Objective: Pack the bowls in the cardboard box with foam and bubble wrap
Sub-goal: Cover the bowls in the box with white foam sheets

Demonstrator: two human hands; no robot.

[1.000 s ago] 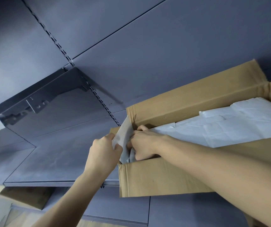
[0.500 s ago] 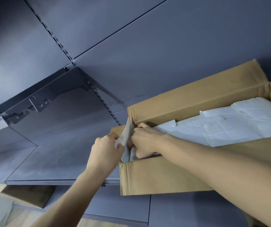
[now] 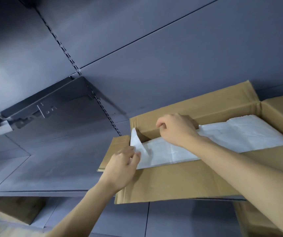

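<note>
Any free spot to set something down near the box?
Bare shelf left of the box, under the bracket. Box top is crowded: foam sheet covers it, left hand at its corner, right hand on it.

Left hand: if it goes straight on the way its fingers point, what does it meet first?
Probably the upturned corner of the white foam sheet, just ahead of the left hand; depth is unclear.

I can read no text, label, brand or number on the brown cardboard box (image 3: 180, 182), the white foam sheet (image 3: 231, 135) or the grey metal shelf (image 3: 39, 168).
</note>
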